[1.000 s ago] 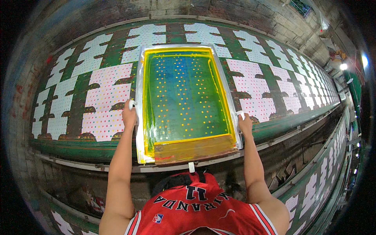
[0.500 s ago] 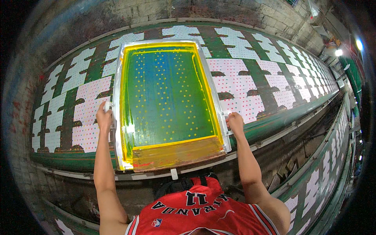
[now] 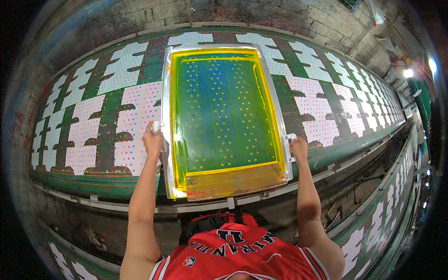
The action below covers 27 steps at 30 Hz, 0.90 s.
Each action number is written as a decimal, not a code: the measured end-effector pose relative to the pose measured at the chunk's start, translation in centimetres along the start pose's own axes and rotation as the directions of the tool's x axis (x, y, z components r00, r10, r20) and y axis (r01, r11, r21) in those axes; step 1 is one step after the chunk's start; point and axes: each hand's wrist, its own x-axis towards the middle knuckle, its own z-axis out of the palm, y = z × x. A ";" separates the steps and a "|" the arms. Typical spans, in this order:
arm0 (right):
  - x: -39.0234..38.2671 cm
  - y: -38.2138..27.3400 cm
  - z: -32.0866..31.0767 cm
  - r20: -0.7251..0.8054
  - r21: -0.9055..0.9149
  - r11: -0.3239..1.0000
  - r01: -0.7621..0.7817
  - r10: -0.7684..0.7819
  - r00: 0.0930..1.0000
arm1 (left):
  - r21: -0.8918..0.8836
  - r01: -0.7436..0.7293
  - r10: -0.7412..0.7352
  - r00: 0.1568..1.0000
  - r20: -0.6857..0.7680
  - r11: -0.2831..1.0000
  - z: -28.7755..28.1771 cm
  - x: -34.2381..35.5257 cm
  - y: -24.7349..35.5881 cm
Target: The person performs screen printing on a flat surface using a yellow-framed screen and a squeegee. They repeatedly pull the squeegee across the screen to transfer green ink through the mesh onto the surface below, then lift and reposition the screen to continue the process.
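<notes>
I have both hands on a large metal-framed printing screen, which lies flat on the long green table. Its yellow-edged mesh shows green and blue with rows of small dots, and it sits square over the row of white dotted fabric pieces that runs left and right along the table. I judge it is laid this way so its dots fall on the cloth beneath.

My left hand is closed around a small pale handle on the left rail of the frame, fingers curled over it and wrapped fairly tight. My right hand grips the matching handle on the right rail; its fingers are folded over the bracket, though I cannot tell how firmly. Holding the two sides level looks to me like the way to keep so wide a frame from twisting.

The screen spans the gap between my hands, its near rail just beyond my chest and its far rail close to the grey block wall. A band of orange-brown ink lies pooled along the near end of the mesh, between my wrists.
</notes>
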 end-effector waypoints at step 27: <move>4.7 7.4 -5.1 0.110 0.210 0.972 -0.105 0.083 0.990 | 0.029 0.062 -0.062 0.998 0.004 0.998 8.7 -7.6 4.0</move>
